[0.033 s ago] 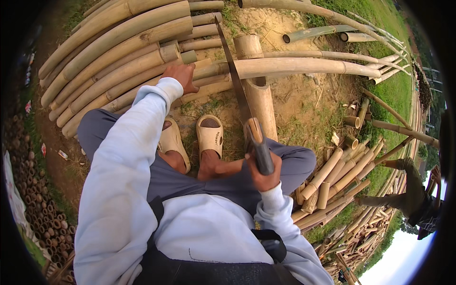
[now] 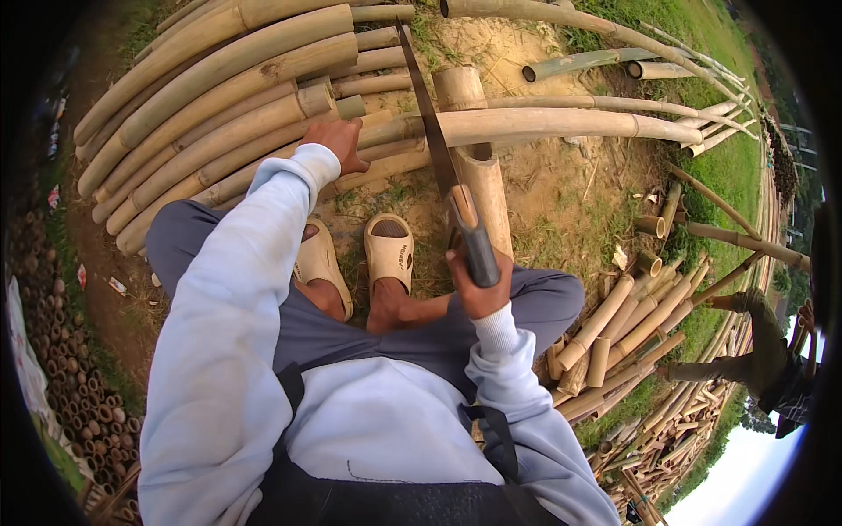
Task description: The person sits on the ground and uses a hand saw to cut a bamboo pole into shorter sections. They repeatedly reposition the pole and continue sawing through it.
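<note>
Right hand [image 2: 481, 287]: fingers closed round handle of handsaw [image 2: 431, 131]. Blade lies across bamboo pole [image 2: 561, 125], ahead of sandals [image 2: 389, 254]. Left hand [image 2: 337, 144]: fingers curled over same pole, left of blade. Pole crosses thicker bamboo length [image 2: 491, 197]. Far right: bamboo offcuts [image 2: 624, 329], heaped; beyond, another person [image 2: 761, 342], partly visible.

The left arm [image 2: 228, 298] reaches forward and inward, only slightly bent, its hand [image 2: 335, 143] back-up with the thumb set apart and the fingers mostly hidden. The right arm [image 2: 526, 394] is bent, forearm near the trunk, its hand [image 2: 481, 294] closed firmly, knuckles outward. Both knees bend outward.
</note>
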`<state>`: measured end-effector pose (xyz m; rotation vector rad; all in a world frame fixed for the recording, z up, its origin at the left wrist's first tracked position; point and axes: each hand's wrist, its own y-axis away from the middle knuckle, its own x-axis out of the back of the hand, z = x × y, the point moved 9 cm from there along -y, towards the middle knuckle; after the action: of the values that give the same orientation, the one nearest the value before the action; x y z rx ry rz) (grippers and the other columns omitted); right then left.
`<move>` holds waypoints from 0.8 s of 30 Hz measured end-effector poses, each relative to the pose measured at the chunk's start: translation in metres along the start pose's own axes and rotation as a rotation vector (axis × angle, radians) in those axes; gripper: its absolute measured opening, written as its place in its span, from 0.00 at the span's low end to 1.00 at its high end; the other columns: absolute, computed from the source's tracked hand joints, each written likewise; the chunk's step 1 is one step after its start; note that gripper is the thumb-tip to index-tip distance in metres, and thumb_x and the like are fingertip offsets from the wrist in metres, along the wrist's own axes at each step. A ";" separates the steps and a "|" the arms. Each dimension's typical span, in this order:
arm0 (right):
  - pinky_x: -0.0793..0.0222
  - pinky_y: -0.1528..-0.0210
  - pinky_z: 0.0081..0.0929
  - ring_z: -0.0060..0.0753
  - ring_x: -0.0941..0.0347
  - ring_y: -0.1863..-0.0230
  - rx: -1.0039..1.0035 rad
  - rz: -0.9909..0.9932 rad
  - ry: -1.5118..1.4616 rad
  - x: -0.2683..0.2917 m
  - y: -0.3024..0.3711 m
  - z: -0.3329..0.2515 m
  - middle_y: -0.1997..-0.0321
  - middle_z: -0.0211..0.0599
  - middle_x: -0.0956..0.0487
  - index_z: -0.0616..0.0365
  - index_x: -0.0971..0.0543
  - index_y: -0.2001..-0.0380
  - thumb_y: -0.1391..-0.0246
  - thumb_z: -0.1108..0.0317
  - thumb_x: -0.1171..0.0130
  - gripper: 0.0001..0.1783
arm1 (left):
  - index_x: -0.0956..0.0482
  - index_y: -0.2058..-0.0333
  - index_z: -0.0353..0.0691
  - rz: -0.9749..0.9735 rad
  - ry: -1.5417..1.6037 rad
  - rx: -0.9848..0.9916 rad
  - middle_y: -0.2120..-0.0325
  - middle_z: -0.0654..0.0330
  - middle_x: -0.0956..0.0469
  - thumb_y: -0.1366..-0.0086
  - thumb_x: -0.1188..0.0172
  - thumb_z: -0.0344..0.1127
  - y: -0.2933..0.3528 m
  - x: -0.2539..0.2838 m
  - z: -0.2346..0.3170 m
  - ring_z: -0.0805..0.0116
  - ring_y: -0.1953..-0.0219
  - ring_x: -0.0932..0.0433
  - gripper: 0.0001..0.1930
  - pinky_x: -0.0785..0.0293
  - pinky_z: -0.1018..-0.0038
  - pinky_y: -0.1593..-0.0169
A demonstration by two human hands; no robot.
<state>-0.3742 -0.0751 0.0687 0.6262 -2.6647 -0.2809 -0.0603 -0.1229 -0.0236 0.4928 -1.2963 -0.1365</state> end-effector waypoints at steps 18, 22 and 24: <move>0.31 0.68 0.28 0.20 0.31 0.73 0.100 -0.025 -0.011 -0.012 -0.065 -0.013 0.77 0.34 0.23 0.66 0.20 0.65 0.43 0.72 0.33 0.08 | 0.22 0.46 0.40 0.123 -0.009 -0.016 0.56 0.45 0.15 0.48 0.26 0.57 -0.006 0.009 0.004 0.47 0.49 0.17 0.36 0.25 0.53 0.43; 0.31 0.67 0.27 0.19 0.31 0.72 0.092 -0.060 0.012 -0.020 -0.028 -0.009 0.76 0.31 0.23 0.66 0.21 0.64 0.43 0.73 0.33 0.08 | 0.24 0.42 0.41 0.045 -0.017 0.026 0.55 0.45 0.15 0.49 0.26 0.58 -0.009 0.018 -0.004 0.47 0.48 0.18 0.40 0.27 0.53 0.41; 0.30 0.65 0.26 0.19 0.30 0.70 0.088 -0.027 0.023 -0.004 0.033 -0.005 0.75 0.31 0.23 0.66 0.20 0.62 0.44 0.74 0.32 0.09 | 0.25 0.39 0.44 0.021 -0.028 0.053 0.53 0.45 0.16 0.51 0.26 0.59 -0.008 0.002 -0.010 0.47 0.47 0.19 0.43 0.28 0.51 0.39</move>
<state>-0.3816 -0.0452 0.0811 0.6893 -2.6603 -0.1638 -0.0488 -0.1279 -0.0270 0.5237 -1.3346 -0.0918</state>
